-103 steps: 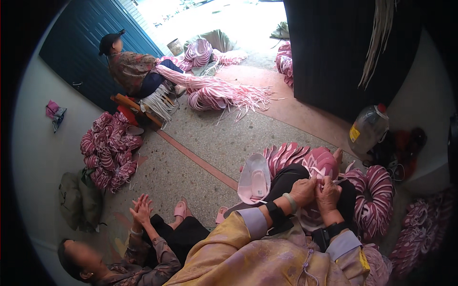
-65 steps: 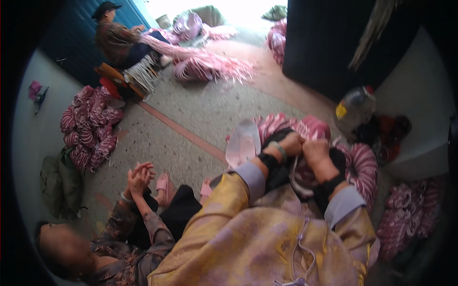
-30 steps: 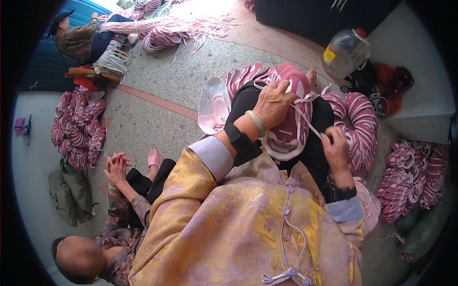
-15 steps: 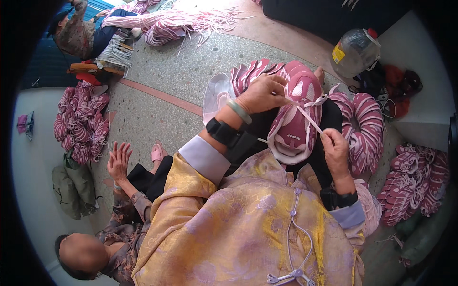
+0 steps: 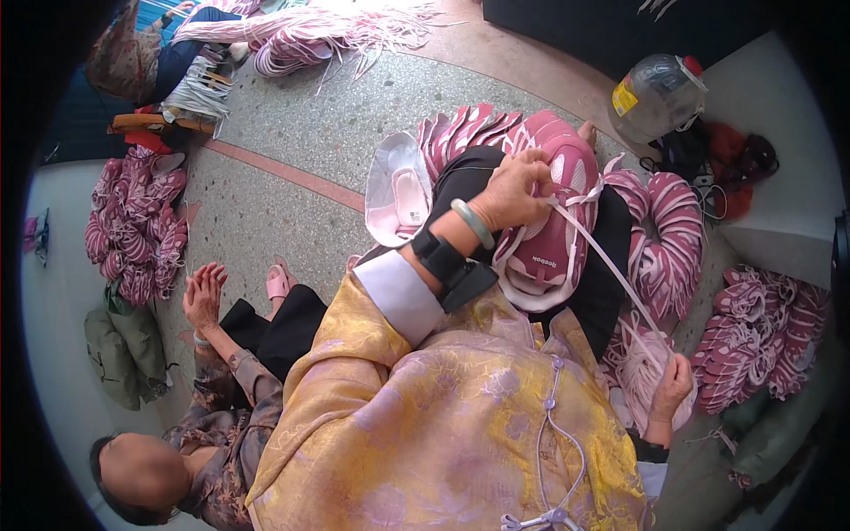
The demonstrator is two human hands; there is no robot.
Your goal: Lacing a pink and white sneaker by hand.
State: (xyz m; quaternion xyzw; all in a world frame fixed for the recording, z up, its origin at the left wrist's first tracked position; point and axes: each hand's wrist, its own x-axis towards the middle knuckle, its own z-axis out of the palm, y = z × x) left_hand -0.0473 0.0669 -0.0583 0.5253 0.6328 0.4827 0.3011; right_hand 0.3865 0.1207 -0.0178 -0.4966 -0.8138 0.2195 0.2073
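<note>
A maroon, pink and white shoe upper (image 5: 542,257) rests on my lap, toe pointing away from me. My left hand (image 5: 521,193) grips its left side by the lacing, fingers closed; what lies under the fingertips is partly hidden. From there a pale pink shoelace (image 5: 606,258) runs taut down to the right. Its far part is pinched in my right hand (image 5: 675,389), low at my right side by a bundle of pale laces (image 5: 653,376). Against the far side of my lap stands a row of stacked uppers (image 5: 465,133).
Coiled uppers (image 5: 677,239) lie right of my legs, with another pile (image 5: 761,341) beyond. Left of my knee is a pale bag (image 5: 390,199). A clear jug (image 5: 657,97) stands far right. A person (image 5: 221,398) sits at my left, another far left by heaped laces (image 5: 301,40).
My right hand has moved down and right, drawing out a longer length of lace. My left hand has come down slightly onto the upper's side.
</note>
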